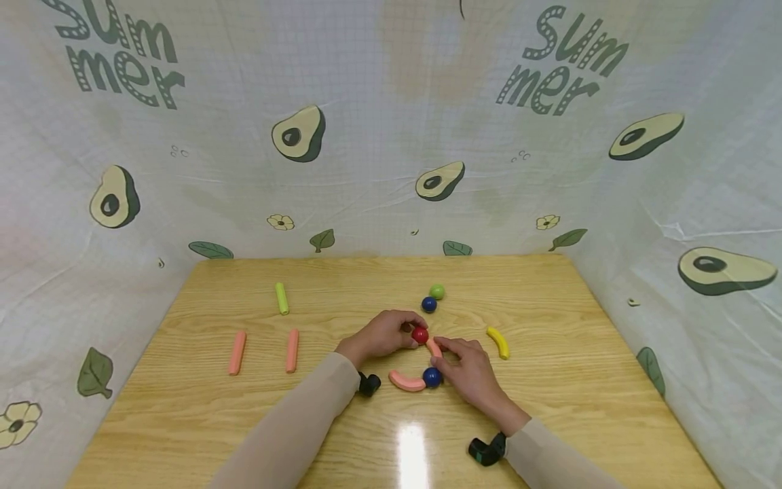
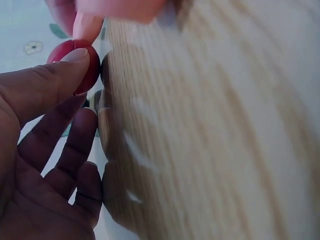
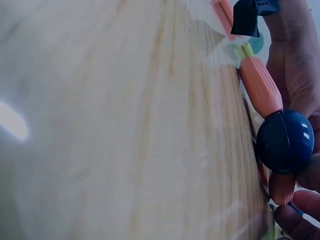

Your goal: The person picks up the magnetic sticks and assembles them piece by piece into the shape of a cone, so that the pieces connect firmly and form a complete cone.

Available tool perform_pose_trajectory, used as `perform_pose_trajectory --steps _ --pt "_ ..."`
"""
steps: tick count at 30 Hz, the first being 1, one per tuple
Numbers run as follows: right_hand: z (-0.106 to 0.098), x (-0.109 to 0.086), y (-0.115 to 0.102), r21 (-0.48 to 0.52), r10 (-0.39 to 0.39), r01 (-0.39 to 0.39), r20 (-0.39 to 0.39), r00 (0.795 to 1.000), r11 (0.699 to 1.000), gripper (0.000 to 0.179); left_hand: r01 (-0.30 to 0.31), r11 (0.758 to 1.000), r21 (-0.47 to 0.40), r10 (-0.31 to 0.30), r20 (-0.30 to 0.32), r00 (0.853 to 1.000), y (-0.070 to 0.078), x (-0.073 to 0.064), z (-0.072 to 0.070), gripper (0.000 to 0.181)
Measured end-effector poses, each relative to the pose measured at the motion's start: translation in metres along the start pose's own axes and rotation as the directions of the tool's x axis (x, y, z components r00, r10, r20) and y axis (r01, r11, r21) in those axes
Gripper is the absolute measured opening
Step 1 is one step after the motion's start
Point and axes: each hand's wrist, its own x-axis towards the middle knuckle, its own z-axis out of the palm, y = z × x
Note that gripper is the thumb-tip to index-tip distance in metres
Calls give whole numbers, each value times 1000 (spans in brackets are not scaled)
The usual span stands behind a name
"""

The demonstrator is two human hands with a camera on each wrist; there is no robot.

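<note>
My left hand (image 1: 386, 333) pinches a red ball (image 1: 419, 335) between thumb and fingers; the left wrist view shows the thumb across the red ball (image 2: 89, 75). My right hand (image 1: 469, 370) grips a curved salmon-pink stick (image 1: 434, 348), whose upper end meets the red ball. At that stick's lower end sits a dark blue ball (image 1: 432, 377), close to the right fingers. A second curved pink stick (image 1: 406, 382) runs left from the blue ball. In the right wrist view, this ribbed stick (image 3: 261, 87) touches the blue ball (image 3: 286, 141). Fingers partly hide the held stick.
Beyond the hands lie a green ball (image 1: 436, 291) and another dark blue ball (image 1: 429, 304). A curved yellow stick (image 1: 498, 343) is to the right. Two straight pink sticks (image 1: 237, 352) and a yellow-green stick (image 1: 282, 298) lie left on the wooden table (image 1: 201, 421). A printed cloth (image 1: 366, 88) hangs behind.
</note>
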Motion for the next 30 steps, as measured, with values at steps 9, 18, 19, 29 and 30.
perform_pose_trajectory --steps 9,18,19,29,30 --pt "-1 -1 -1 1 6 -6 2 1000 1000 43 -6 1000 17 7 -8 1000 -3 2 2 33" --pt "-1 -2 -3 3 19 -19 8 1000 1000 43 3 1000 11 -3 -16 1000 -2 1 2 34" --pt "0 -2 -3 3 19 -19 8 1000 1000 43 3 1000 13 -3 -16 1000 -2 2 2 34" --pt "0 -2 -2 9 20 -20 13 1000 1000 43 0 1000 25 1 -20 1000 -4 3 2 35" --pt "0 -2 -1 9 20 -20 14 1000 1000 43 0 1000 26 1 -21 1000 -4 3 2 35"
